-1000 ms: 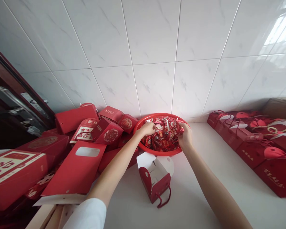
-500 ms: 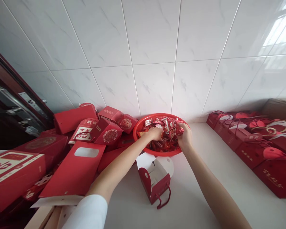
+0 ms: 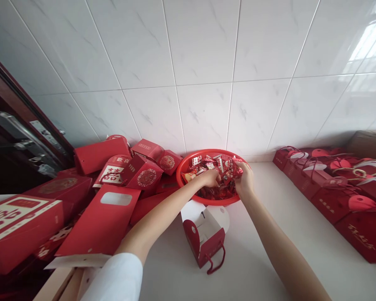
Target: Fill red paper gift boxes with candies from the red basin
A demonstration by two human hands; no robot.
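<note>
A round red plastic basket [image 3: 179, 174] full of wrapped candies [image 3: 210, 191] stands against the tiled wall. My left hand [image 3: 210, 178] is down among the candies, fingers bent and pressed together, their tips hidden; what they hold, if anything, does not show. At the basket's right side my right hand [image 3: 245, 177] is closed round red candy packets [image 3: 233, 168]. In front of the basket sits an opened red gift box [image 3: 203, 238] with white inside, its flaps up and a red cord handle hanging at the front.
Red boxes [image 3: 144, 171] lie heaped at the left, with a flat red box [image 3: 100, 221] in front. A row of closed red gift boxes [image 3: 332, 209] lines the right. A dark door with a metal handle [image 3: 15, 125] is far left.
My left hand has moved slightly right within the candies. My right hand keeps its packets at the basket's right side. The view has shifted slightly.
</note>
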